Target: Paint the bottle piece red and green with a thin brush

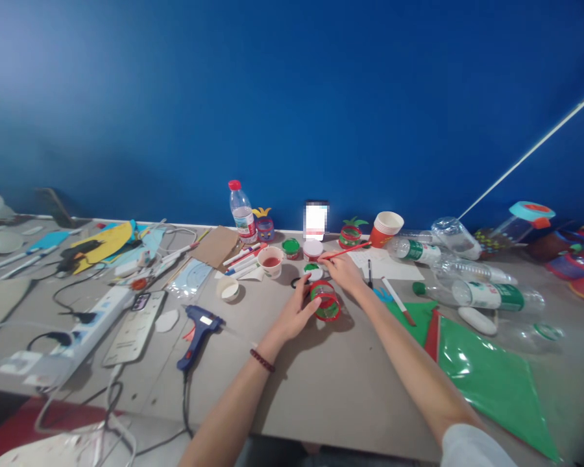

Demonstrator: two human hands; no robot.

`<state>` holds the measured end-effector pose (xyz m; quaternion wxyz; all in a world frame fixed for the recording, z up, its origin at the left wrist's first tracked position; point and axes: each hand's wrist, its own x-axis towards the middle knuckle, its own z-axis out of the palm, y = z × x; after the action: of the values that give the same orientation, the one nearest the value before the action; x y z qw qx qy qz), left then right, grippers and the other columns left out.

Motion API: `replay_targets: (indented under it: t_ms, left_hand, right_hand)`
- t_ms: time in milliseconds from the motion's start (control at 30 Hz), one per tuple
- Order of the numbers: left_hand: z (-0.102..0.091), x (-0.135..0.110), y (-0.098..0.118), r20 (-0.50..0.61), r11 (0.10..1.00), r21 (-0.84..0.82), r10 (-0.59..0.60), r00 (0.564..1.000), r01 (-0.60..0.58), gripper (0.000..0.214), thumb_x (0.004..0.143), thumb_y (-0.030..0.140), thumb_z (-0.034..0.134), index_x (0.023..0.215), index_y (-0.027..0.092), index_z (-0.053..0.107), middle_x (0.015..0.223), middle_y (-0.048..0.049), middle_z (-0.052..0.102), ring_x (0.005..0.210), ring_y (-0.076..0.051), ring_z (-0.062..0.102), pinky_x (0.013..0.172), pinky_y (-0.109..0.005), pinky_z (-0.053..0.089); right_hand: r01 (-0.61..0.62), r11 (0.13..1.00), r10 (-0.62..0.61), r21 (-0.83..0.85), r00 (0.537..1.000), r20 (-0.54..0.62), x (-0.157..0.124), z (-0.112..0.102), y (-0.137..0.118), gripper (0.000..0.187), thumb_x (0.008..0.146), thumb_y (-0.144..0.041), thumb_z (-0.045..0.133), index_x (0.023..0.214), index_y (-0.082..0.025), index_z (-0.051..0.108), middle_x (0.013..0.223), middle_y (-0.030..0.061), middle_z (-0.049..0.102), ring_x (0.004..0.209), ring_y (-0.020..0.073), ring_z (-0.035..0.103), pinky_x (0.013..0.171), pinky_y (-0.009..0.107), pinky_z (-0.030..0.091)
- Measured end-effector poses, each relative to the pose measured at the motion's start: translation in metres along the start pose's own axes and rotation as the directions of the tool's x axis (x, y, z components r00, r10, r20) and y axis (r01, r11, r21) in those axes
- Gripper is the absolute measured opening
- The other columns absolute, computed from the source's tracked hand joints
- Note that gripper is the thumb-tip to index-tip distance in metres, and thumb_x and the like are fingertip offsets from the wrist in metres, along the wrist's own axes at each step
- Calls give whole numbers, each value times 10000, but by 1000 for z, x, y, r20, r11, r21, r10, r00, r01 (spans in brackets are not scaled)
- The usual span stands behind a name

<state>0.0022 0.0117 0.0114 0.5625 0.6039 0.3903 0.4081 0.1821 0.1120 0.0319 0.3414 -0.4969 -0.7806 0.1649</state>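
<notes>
the red and green ring (327, 302) was held in the grip of the left hand (292, 316). a red stick (348, 249) was pinched by the right hand (344, 273), just behind it.

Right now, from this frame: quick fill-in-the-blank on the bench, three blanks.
1. The right hand pinches a thin ____ stick.
2. The left hand holds a red-and-green ring; to its left lies a ____ glue gun.
3. The red-capped water bottle at the wall stands ____.
Missing: red; blue; upright.
</notes>
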Motion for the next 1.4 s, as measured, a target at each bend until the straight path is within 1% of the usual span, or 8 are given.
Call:
replay_targets:
  t_ms: [333,533,800,1067,1267,1400]
  left_hand:
    - [0,0,-1,2,1000,23,-7,1000,7,745,940,553,522,1524,213,208,1431,-146,517,1318,-292,504,1124,-458,379]
    - [0,0,-1,5,1000,21,-2,1000,2,735,948,546,515,1523,217,197,1418,-145,525,1304,-288,516,1120,-462,384]
    - [0,0,0,-3,999,39,-1,1000,1,746,940,551,527,1526,217,208,1406,-150,537,1294,-301,524,1124,-480,372]
    - [0,-1,0,-5,998,62,-2,1000,3,748,940,552,525,1525,213,204,1412,-153,528,1301,-302,516,1131,-486,362]
    - [0,1,-2,2,998,64,8,1000,-8,744,940,557,522,1519,210,208,1396,-154,542,1290,-304,525,1125,-493,369]
    - [-1,0,-3,0,998,70,2,1000,-2,747,941,554,524,1523,219,199,1414,-151,530,1306,-301,512,1132,-493,362]
  right_hand:
    - [-36,999,37,-25,999,25,0,-3,-1,252,912,-221,530,809,-242,759,928,49,764,957,240,665,891,355,489]
    - [-48,999,47,-23,999,-6,0,-7,-5,258,928,-227,519,853,-236,765,949,63,768,973,262,671,917,386,483]
    - [-62,998,61,-32,998,-27,-1,0,-2,243,928,-231,535,863,-246,769,943,57,778,977,269,682,909,379,493]
    - [-73,997,72,-34,997,-24,-1,1,-1,247,929,-227,540,860,-232,777,949,53,783,942,246,694,871,341,501]
    - [-65,997,65,-41,998,-10,-1,0,1,228,903,-205,566,827,-229,779,952,54,780,972,251,682,912,361,491]
    - [-73,997,72,-37,997,-40,0,-4,4,223,904,-220,567,844,-223,781,958,65,779,969,254,685,918,373,496]
